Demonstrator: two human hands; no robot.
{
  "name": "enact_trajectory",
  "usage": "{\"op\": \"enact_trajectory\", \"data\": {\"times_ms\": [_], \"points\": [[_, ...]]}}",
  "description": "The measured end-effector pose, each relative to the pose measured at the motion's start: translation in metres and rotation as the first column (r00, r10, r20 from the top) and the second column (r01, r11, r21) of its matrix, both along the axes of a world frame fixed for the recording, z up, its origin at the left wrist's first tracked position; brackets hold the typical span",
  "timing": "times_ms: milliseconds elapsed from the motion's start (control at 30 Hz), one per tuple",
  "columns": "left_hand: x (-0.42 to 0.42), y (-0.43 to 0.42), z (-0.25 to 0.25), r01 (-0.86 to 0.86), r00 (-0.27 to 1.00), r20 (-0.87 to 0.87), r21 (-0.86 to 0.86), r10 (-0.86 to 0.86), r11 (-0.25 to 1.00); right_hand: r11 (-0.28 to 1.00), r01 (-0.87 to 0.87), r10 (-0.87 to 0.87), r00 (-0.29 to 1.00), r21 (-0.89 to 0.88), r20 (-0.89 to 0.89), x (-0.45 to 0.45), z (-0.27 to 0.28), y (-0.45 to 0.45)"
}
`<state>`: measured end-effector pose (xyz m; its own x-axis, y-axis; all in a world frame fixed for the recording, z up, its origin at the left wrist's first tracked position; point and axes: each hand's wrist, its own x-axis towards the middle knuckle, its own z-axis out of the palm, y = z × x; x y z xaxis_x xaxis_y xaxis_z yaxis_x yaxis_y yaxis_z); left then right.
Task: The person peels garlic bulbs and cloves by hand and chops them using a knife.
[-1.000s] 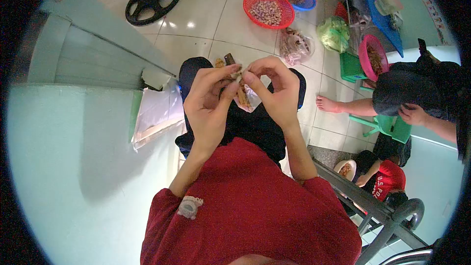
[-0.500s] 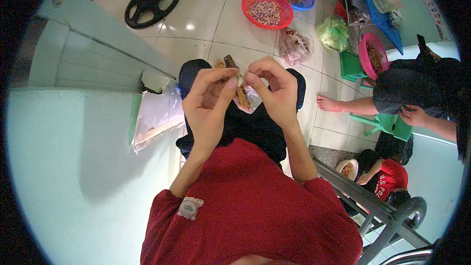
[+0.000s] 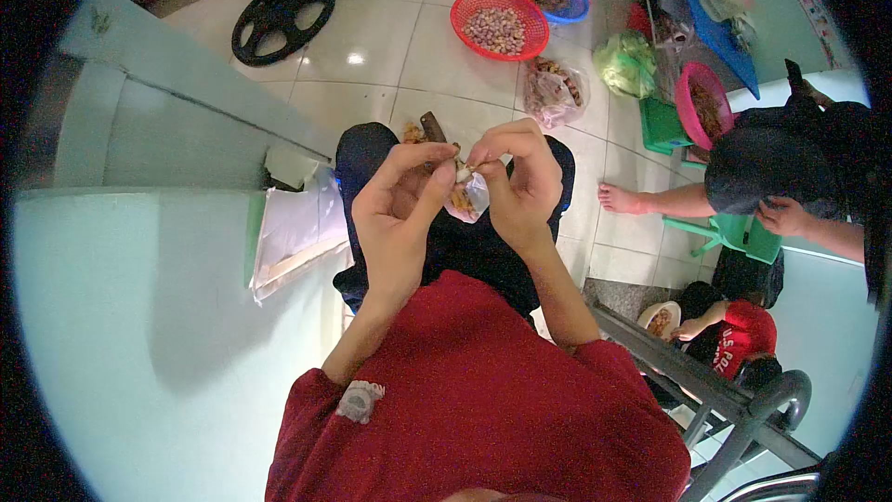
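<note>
In front of my knees, both hands are pinched together on one small pale clove-like piece (image 3: 463, 170). My left hand (image 3: 390, 214) grips it between thumb and forefinger. From the other side, the thumb and fingertips of my right hand (image 3: 522, 191) are closed on its edge. Its exact kind is too small to make out. Just below the fingers, a clear plastic bag (image 3: 477, 197) with yellow-brown scraps shows between my legs. Beyond my left fingers lies a dark flat strip (image 3: 433, 127), partly hidden, beside some yellowish bits (image 3: 413, 134).
On the tiled floor ahead are a red basket (image 3: 453, 26) of purple-white pieces, a blue basket (image 3: 583, 5), a clear bag (image 3: 556, 98) and a green bag (image 3: 624, 65). A pink basket (image 3: 689, 116) is at right, near a seated person's leg (image 3: 655, 200). A metal railing (image 3: 688, 372) runs lower right.
My right fingertips have shifted slightly down and are pinching the small piece, which shows more clearly between both hands. The view has tilted a little.
</note>
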<state>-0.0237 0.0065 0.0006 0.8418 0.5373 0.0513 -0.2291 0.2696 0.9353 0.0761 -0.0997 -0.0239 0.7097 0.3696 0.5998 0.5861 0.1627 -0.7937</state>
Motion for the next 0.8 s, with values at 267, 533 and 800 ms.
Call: {"op": "enact_trajectory", "data": {"times_ms": [267,533,800], "points": [[0.006,0.009,-0.002,0.150,0.984,-0.016,-0.443,-0.175,0.884,0.998,-0.062,0.060,0.993,0.012,0.098,0.010,-0.001,-0.004],[0.009,0.006,-0.002,-0.026,0.999,-0.030,0.005,0.026,1.000,0.998,-0.038,0.037,0.999,0.040,0.024,0.008,-0.002,0.001],[0.014,0.000,-0.006,-0.117,0.991,0.075,0.080,0.111,0.990,0.995,0.057,-0.051,0.996,-0.085,0.071,-0.004,-0.004,0.001]]}}
